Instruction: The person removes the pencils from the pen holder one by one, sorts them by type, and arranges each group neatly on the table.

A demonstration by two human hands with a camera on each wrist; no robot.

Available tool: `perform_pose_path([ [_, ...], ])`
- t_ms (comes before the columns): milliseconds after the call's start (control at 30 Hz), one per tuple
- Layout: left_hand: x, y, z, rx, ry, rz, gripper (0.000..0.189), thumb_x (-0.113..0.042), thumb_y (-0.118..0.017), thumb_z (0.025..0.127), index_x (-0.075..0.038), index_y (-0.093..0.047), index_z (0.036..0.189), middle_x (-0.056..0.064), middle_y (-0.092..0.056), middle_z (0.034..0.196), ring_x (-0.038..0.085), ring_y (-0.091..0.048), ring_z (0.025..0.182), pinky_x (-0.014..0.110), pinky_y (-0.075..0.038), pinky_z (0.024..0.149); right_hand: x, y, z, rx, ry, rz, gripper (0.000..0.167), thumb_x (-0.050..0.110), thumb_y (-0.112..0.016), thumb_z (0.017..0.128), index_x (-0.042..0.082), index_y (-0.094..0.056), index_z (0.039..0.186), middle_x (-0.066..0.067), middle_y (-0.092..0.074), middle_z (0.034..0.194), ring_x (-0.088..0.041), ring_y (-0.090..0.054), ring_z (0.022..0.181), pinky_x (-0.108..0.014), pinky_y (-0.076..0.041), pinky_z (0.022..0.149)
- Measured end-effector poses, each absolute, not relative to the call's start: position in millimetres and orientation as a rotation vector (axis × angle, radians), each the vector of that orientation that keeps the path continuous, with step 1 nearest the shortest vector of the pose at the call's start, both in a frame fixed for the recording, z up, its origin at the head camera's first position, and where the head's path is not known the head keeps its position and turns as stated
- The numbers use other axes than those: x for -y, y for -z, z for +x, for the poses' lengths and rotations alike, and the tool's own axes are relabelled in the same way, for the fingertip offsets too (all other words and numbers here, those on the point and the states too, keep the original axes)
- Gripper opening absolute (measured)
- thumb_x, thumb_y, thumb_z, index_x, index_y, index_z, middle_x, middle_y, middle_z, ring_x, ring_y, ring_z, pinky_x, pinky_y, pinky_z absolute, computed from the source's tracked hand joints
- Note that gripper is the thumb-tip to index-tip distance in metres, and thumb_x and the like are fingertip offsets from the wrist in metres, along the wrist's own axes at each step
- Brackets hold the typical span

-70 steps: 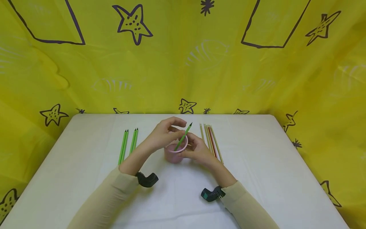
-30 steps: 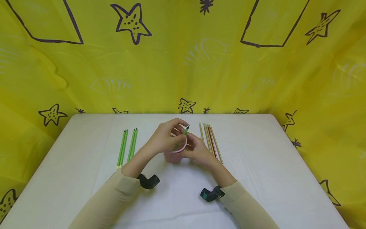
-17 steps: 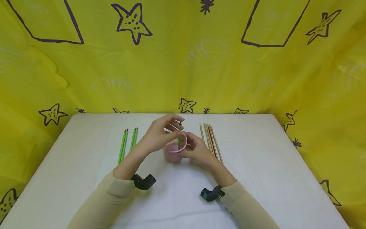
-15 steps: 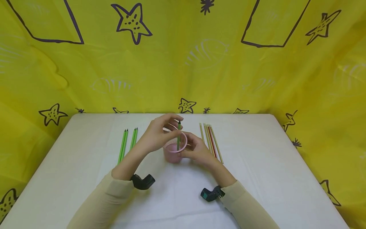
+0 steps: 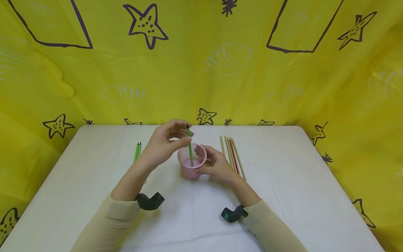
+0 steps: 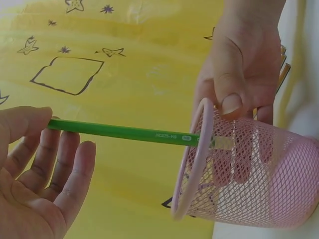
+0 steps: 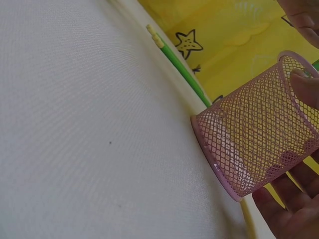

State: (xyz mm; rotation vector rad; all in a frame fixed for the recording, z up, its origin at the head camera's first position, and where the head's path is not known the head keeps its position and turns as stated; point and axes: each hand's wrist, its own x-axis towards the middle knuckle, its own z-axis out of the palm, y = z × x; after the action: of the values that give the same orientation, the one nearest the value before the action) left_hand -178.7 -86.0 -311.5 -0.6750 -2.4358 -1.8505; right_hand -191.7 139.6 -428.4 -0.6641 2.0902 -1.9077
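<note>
A pink mesh pencil cup [image 5: 190, 173] stands upright near the middle of the table. My right hand [image 5: 217, 165] holds its right side, the thumb at the rim and the fingers behind the mesh in the left wrist view. My left hand [image 5: 163, 143] pinches a green pencil [image 6: 119, 131] between thumb and fingers near its dark tip. The pencil's pale lower end [image 6: 222, 143] sits just inside the cup's rim. Left of the cup, green pencils [image 5: 137, 152] lie on the table, partly hidden by my left forearm; in the right wrist view, pencils [image 7: 182, 69] show beyond the cup.
Several gold pencils and a red one [image 5: 234, 157] lie right of the cup, behind my right hand. White cloth covers the table [image 5: 195, 217]. A yellow patterned curtain [image 5: 189, 70] hangs behind and at both sides.
My left hand has moved left and up, drawing the green pencil higher in the cup. The pencil went from leaning right to nearly upright. My right hand and the cup stayed put.
</note>
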Motion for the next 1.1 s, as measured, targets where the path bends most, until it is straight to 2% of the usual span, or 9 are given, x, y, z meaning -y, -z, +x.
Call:
perform_pose_path([
  [133,93,308,-176,2.372,1.906,-0.669,0.033,-0.011,-0.071,0.092,-0.013,-0.06,0.123,0.004,-0.07,0.112,0.02,-0.065,0.105,0.037,-0.057,0.091,-139,427,-191,-2.075,1.918,-0.67,0.076,0.0,-0.079,0.077,0.003,-0.045,0.145,-0.022,-0.049,0.145,-0.038,-0.048,0.135,-0.048,-0.04,0.114],
  [367,108,296,-166,2.208,2.021,-0.692,0.034,-0.003,-0.07,0.092,-0.005,-0.058,0.124,0.011,-0.067,0.111,0.025,-0.065,0.105,0.037,-0.06,0.086,-139,428,-191,-2.075,1.928,-0.67,0.076,-0.002,-0.08,0.076,0.004,-0.047,0.144,-0.023,-0.051,0.144,-0.039,-0.049,0.134,-0.05,-0.04,0.113],
  [567,123,293,-160,2.149,2.073,-0.677,0.033,-0.001,-0.067,0.093,-0.006,-0.057,0.123,0.01,-0.066,0.109,0.029,-0.068,0.103,0.036,-0.06,0.085,-139,430,-191,-2.079,1.934,-0.675,0.077,-0.003,-0.08,0.074,0.004,-0.048,0.143,-0.022,-0.053,0.142,-0.038,-0.051,0.132,-0.049,-0.04,0.113],
  [767,137,295,-156,2.144,2.073,-0.653,0.031,0.0,-0.065,0.094,-0.007,-0.057,0.123,0.011,-0.065,0.108,0.024,-0.071,0.096,0.035,-0.061,0.083,-139,429,-191,-2.077,1.938,-0.682,0.077,-0.002,-0.081,0.074,0.003,-0.047,0.143,-0.021,-0.053,0.142,-0.039,-0.05,0.133,-0.049,-0.04,0.113],
  [1100,167,307,-150,2.19,2.052,-0.566,0.027,-0.003,-0.065,0.095,-0.005,-0.058,0.122,0.009,-0.066,0.109,0.021,-0.071,0.097,0.032,-0.061,0.081,-137,430,-192,-2.061,1.952,-0.664,0.077,-0.004,-0.08,0.073,0.003,-0.048,0.143,-0.022,-0.053,0.141,-0.04,-0.051,0.131,-0.05,-0.042,0.111],
])
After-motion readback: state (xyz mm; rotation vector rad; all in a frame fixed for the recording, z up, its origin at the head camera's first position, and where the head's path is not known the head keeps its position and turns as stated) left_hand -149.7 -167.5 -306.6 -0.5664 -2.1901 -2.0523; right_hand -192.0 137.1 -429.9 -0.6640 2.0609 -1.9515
